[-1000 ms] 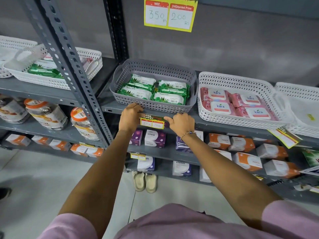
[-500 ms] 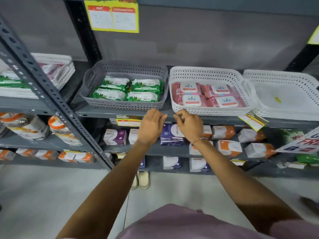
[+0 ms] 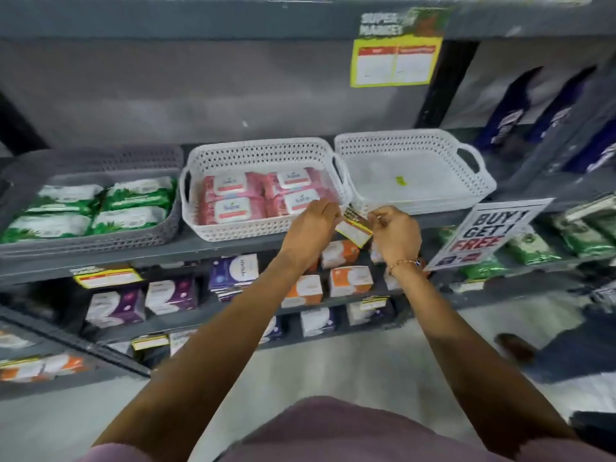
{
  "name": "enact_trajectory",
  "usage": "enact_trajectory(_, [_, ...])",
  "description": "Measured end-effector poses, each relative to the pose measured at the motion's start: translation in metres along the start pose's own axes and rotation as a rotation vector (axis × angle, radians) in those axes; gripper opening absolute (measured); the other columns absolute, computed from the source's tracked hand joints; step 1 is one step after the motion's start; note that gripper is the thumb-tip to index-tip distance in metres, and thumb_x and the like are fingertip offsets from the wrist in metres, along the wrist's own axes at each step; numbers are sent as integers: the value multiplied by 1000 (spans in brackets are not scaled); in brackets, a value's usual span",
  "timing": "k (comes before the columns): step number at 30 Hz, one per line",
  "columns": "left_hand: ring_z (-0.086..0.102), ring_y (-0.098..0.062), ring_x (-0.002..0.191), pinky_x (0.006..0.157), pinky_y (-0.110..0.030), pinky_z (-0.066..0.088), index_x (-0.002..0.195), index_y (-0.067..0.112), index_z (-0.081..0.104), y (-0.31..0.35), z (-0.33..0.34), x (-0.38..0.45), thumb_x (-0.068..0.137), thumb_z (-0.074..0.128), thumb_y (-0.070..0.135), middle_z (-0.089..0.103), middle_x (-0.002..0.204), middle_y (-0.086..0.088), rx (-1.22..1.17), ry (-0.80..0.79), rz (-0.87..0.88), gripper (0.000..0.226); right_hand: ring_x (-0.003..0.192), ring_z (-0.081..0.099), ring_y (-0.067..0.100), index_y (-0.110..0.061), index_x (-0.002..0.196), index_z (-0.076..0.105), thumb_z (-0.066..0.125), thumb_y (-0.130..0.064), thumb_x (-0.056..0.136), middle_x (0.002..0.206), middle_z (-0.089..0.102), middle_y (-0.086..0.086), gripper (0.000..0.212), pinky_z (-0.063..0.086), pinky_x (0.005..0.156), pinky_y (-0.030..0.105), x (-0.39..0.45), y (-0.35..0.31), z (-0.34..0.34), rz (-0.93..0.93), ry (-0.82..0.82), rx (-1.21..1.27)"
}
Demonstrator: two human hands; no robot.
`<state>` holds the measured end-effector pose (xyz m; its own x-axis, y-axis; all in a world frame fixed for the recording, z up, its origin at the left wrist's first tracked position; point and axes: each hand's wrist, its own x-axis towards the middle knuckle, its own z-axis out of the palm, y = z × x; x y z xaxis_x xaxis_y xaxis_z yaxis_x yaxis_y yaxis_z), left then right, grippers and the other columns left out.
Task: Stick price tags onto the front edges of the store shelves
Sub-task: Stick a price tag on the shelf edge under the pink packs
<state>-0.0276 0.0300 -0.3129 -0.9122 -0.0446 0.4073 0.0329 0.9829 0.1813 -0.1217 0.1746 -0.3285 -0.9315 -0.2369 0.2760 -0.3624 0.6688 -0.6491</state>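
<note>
A tilted yellow price tag [image 3: 354,227] hangs at the front edge of the grey shelf [image 3: 213,245], between the white basket of pink wipes [image 3: 263,228] and the empty white basket [image 3: 415,145]. My left hand [image 3: 311,228] pinches its left end and my right hand [image 3: 395,230] pinches its right end. Another yellow price tag [image 3: 107,277] is stuck flat on the same shelf edge further left, below the grey basket of green wipes [image 3: 93,240].
A "Buy 1 Get 1 Free" sign [image 3: 486,233] leans on the shelf edge right of my hands. Boxed products fill the lower shelves, with small price tags [image 3: 373,302] on their edges. A large yellow price card [image 3: 395,61] hangs above. A person's shoe [image 3: 515,348] is on the floor at right.
My view and both hands have shifted right along the shelf, away from the tag under the grey basket. Both hands now hold the tilted tag by the white baskets.
</note>
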Motion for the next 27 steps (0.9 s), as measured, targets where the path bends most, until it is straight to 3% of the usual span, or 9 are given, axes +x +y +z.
enact_trajectory(4, [66,-20,65,46,-25,54,64,10,68,18,21,16,51,88,2,67,68,-2,88,-49,26,25,93,66,33,-13,92,73,64,-30,84,97,73,13,21,54,73,38,17,37,-7,184,-36,25])
enact_trajectory(8, [63,-23,87,67,-31,53,89,7,67,22,42,15,82,67,6,66,93,-7,76,-109,-106,8,92,65,32,-13,86,75,64,-37,80,97,74,13,27,52,85,38,28,55,-3,422,-118,138])
enact_trajectory(11, [60,-23,92,73,-32,53,98,6,64,15,53,12,88,61,6,64,102,-10,90,-118,-170,11,76,61,23,-6,83,70,66,-39,78,89,73,9,34,47,71,30,33,59,2,620,-176,323])
enact_trajectory(13, [56,-22,94,74,-18,46,103,2,61,13,54,8,92,53,11,62,106,-13,76,-140,-176,15,74,61,19,-3,92,68,66,-40,79,83,72,4,39,48,66,30,34,59,5,667,-233,410])
enact_trajectory(15, [50,-21,95,73,-4,38,105,-2,58,9,53,5,95,45,14,59,110,-17,23,-174,-221,23,64,58,15,-4,83,69,66,-37,81,77,69,2,33,48,60,28,35,58,6,671,-250,457])
enact_trajectory(18, [57,-23,95,73,-22,49,99,2,62,4,49,0,95,49,8,60,106,-11,10,-166,-274,15,50,49,9,-11,62,61,66,-27,82,66,64,0,27,38,49,24,34,54,8,689,-249,519])
enact_trajectory(22, [57,-25,97,81,-36,51,101,3,61,0,39,2,95,48,13,61,106,-12,-23,-116,-339,18,49,49,14,-10,59,62,65,-21,76,57,61,2,21,37,48,26,31,54,8,706,-230,543])
enact_trajectory(25, [60,-26,96,81,-39,53,103,3,59,-2,35,5,95,49,16,60,107,-12,13,-142,-354,18,52,50,16,-4,77,68,65,-25,77,73,67,8,22,37,48,27,30,56,9,699,-239,537])
enact_trajectory(27, [61,-26,94,80,-38,54,103,4,59,-1,35,5,95,50,16,61,106,-11,12,-155,-356,17,54,47,14,-1,95,65,67,-31,78,87,68,11,35,36,48,26,32,60,11,714,-266,555])
